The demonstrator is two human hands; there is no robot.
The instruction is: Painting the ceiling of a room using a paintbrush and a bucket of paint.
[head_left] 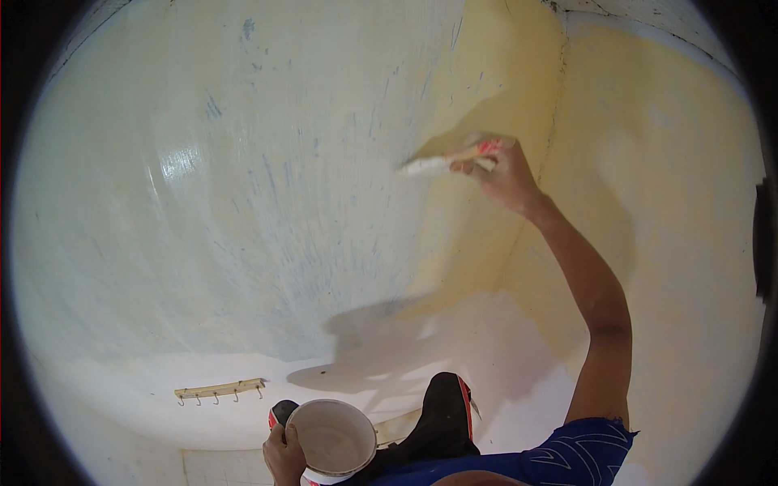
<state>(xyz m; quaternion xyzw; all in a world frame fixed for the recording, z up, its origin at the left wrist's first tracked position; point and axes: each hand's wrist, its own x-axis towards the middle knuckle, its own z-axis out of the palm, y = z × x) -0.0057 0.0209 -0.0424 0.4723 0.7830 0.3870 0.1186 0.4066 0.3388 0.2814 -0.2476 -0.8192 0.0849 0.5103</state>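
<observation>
My right hand [510, 180] is closed round the wooden handle of a paintbrush [462, 155], reaching out in front of the wall [324, 146]. The brush points left, with its pale, whitish bristles at or very near the surface where the yellow part meets the whiter, streaked part. Low in view, my left hand [284, 455] grips the rim of a white round bucket [333, 411], its fingers over the near left edge. The bucket's inside looks whitish; how much it holds is hard to tell.
A wooden rail with several hooks [219, 390] is fixed to the wall at lower left. The room's corner [557, 97] runs down right of the brush, with a second wall [673, 162] beyond. My dark-clad leg [442, 413] shows below, and a dark object [763, 243] sits at the far right edge.
</observation>
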